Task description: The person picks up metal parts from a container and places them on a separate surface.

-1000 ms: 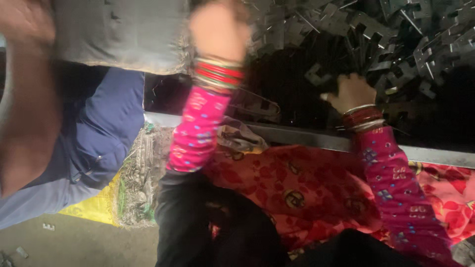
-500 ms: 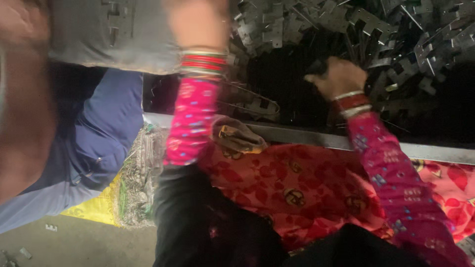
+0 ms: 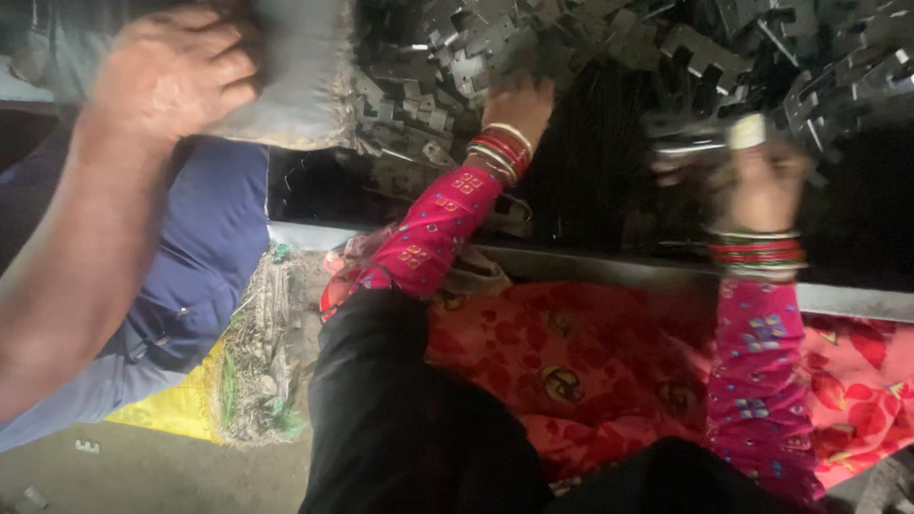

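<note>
The heap of stamped metal brackets (image 3: pixel 609 57) fills the far side of the dark bin, beyond the steel rim (image 3: pixel 609 266) that runs across in front of the person; the left hand (image 3: pixel 519 100) is pushed in among the near edge of that heap, fingers buried, so I cannot tell whether it has closed on anything; the right hand (image 3: pixel 757 181), off to the right and a little nearer the rim, is clamped on one flat bracket piece (image 3: pixel 690 148), pinched between thumb and fingers, though it is blurred. These pieces look like thin grey sheet steel, notched and hooked, stiff and hard with sharp-cut corners; singly each should be light, but tangled together they would likely snag and drag neighbours along, so I would judge the flat middle of a piece the safer place to take hold, away from the cut edges. Both wrists carry red and gold bangles (image 3: pixel 757 257) over patterned pink sleeves; on the near side of the rim lies a red floral cloth (image 3: pixel 590 371), soft and crumpled. To the left of the heap another person's hand (image 3: pixel 171 76) rests on a grey sack (image 3: pixel 295 86), coarse and slack-looking.
</note>
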